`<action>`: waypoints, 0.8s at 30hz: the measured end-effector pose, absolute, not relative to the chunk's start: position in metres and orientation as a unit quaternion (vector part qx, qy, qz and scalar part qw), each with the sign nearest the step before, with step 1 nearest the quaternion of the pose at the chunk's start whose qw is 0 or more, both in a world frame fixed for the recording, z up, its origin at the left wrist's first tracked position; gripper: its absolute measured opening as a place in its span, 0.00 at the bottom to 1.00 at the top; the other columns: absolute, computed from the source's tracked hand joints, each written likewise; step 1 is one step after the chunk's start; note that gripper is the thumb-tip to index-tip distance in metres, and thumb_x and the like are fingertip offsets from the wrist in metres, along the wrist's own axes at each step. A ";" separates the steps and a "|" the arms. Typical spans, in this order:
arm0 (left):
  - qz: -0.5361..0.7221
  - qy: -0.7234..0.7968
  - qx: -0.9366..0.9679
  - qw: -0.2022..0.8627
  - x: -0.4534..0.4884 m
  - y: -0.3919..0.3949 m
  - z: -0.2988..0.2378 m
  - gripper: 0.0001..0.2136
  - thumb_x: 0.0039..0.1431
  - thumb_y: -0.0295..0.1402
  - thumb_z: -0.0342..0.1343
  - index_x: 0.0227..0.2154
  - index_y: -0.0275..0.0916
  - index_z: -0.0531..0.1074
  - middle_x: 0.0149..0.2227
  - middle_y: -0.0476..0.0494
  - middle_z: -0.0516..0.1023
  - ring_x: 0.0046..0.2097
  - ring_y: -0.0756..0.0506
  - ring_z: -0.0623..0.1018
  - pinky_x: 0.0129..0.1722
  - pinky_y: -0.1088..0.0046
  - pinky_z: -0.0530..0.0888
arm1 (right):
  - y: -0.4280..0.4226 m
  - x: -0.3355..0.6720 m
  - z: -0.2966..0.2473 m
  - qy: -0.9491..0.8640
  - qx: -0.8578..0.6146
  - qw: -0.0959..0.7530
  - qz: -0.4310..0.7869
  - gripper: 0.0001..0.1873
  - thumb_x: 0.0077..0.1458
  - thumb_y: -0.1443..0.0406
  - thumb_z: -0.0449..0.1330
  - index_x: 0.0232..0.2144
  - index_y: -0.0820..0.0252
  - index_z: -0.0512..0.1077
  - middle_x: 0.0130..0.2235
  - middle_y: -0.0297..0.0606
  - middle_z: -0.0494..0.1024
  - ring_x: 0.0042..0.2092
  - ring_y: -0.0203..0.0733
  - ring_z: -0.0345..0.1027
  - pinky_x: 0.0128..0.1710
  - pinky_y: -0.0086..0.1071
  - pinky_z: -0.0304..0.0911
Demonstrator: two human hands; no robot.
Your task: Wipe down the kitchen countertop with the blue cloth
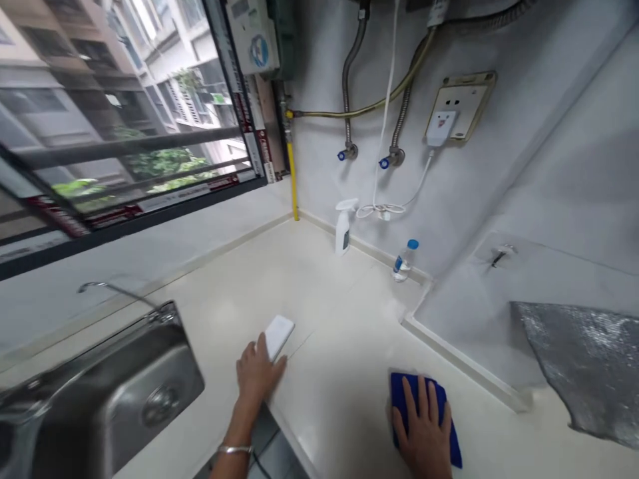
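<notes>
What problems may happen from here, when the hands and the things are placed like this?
The white rectangular object at the left hand might get pushed over the counter edge, which looks close to that hand.

The blue cloth under the right hand could slide suddenly if pressed hard.

The white cord appears near the spray bottle; snagging it might tip the bottle.

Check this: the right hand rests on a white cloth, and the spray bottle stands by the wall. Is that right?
Not quite: the cloth under the right hand is blue, not white, as the head view shows. The spray bottle does stand by the wall.
</notes>
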State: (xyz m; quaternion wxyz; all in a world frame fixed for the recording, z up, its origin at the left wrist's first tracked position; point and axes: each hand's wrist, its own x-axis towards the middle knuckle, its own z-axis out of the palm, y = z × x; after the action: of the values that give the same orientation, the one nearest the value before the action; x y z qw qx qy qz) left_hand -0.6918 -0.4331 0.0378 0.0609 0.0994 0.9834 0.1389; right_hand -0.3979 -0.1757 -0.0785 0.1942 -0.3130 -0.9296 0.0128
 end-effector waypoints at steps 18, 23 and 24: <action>0.061 0.963 0.099 0.244 -0.754 -0.425 0.048 0.43 0.52 0.65 0.43 0.63 0.40 0.58 0.54 0.28 0.68 0.57 0.24 0.71 0.53 0.50 0.72 | -0.134 -0.549 0.002 -0.922 -0.332 0.053 0.189 0.27 0.70 0.57 0.49 0.67 0.56 0.62 0.71 0.46 0.61 0.73 0.55 0.47 0.70 0.56 0.46; 0.071 0.959 0.107 0.254 -0.754 -0.426 0.050 0.45 0.52 0.68 0.42 0.64 0.41 0.58 0.56 0.26 0.67 0.58 0.22 0.71 0.53 0.46 0.73 | -0.117 -0.542 0.003 -0.890 -0.407 0.039 0.202 0.33 0.60 0.65 0.59 0.67 0.57 0.61 0.63 0.49 0.69 0.63 0.53 0.63 0.62 0.47 0.60; 0.075 0.959 0.105 0.253 -0.755 -0.426 0.050 0.46 0.51 0.69 0.42 0.64 0.41 0.58 0.57 0.26 0.66 0.59 0.21 0.71 0.53 0.45 0.73 | -0.114 -0.543 0.002 -0.891 -0.405 0.039 0.202 0.36 0.58 0.65 0.61 0.67 0.55 0.60 0.60 0.48 0.71 0.59 0.52 0.66 0.59 0.45 0.63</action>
State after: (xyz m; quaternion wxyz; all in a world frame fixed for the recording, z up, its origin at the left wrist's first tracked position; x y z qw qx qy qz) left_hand -0.7547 -0.4261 0.0502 0.2526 0.1050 0.9589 0.0751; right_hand -0.5430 -0.1141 0.0023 0.0388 -0.4051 -0.8907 0.2025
